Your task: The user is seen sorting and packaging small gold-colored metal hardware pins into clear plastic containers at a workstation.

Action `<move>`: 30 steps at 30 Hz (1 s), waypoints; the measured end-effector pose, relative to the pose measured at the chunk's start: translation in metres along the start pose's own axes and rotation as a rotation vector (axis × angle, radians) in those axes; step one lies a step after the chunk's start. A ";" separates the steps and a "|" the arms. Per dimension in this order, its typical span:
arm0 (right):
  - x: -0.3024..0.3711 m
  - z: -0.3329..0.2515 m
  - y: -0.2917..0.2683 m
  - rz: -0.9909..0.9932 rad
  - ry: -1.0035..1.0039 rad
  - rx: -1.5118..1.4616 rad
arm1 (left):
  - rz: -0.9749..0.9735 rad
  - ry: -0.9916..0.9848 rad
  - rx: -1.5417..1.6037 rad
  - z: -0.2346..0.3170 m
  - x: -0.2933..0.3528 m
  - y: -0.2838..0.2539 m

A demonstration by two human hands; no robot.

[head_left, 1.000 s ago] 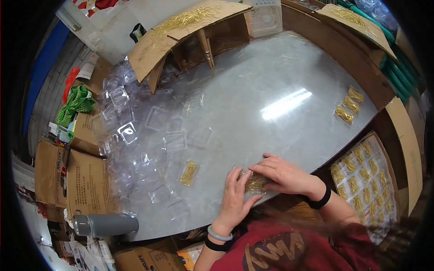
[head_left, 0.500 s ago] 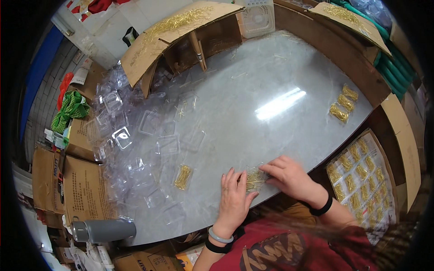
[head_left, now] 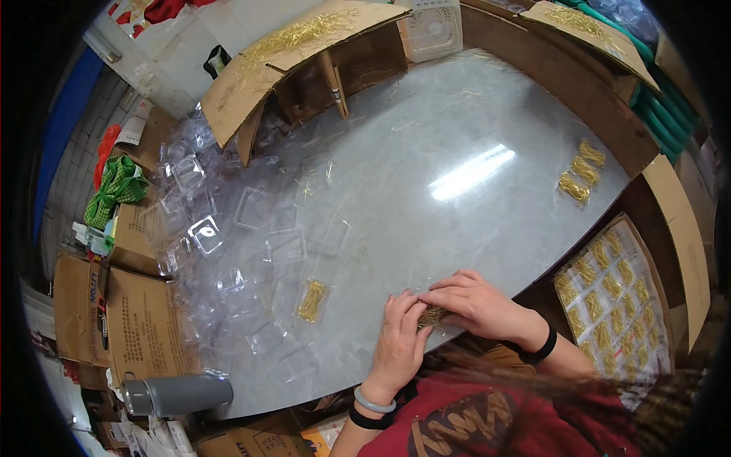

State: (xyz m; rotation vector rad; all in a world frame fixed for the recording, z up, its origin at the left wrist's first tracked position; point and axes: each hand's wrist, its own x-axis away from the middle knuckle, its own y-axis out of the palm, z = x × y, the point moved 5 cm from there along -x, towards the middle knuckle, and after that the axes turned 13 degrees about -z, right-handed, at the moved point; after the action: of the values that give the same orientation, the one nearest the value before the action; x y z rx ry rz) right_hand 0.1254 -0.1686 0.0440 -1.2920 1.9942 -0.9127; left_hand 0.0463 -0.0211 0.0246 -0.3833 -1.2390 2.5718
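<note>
Both hands meet at the lower centre of the frame on the grey bench (head_left: 457, 198). The left hand (head_left: 401, 339) and right hand (head_left: 476, 303) have their fingers pressed together on a small bundle of gold pins (head_left: 432, 316). A filled clear pack (head_left: 312, 300) lies just left.
</note>
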 end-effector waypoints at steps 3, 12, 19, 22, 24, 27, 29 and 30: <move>0.000 -0.001 0.001 0.086 0.031 -0.152 | 0.079 -0.089 0.086 0.000 0.002 -0.002; 0.021 -0.033 0.024 0.235 0.287 -0.118 | 0.007 -0.112 -0.230 0.005 -0.003 -0.001; -0.004 -0.031 0.016 0.225 0.008 -0.489 | 0.048 -0.130 -0.139 0.002 0.000 0.001; 0.017 -0.018 0.008 0.320 0.212 -0.307 | 0.094 -0.138 -0.090 0.004 0.001 -0.001; 0.029 -0.021 0.001 0.339 0.301 -0.084 | 0.115 -0.136 -0.064 0.003 0.001 -0.003; 0.031 -0.026 0.002 0.327 0.320 0.094 | 0.109 -0.107 -0.103 0.004 0.000 -0.003; 0.029 -0.025 0.008 0.382 0.279 0.198 | 0.060 -0.079 -0.128 0.003 -0.001 -0.002; 0.025 -0.020 0.013 0.382 0.281 0.198 | 0.059 -0.078 -0.127 0.003 -0.001 -0.003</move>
State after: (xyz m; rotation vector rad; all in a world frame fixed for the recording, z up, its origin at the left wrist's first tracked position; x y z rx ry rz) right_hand 0.0940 -0.1830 0.0431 -0.6701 2.1935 -1.1107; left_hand 0.0471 -0.0217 0.0293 -0.3524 -1.4441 2.5875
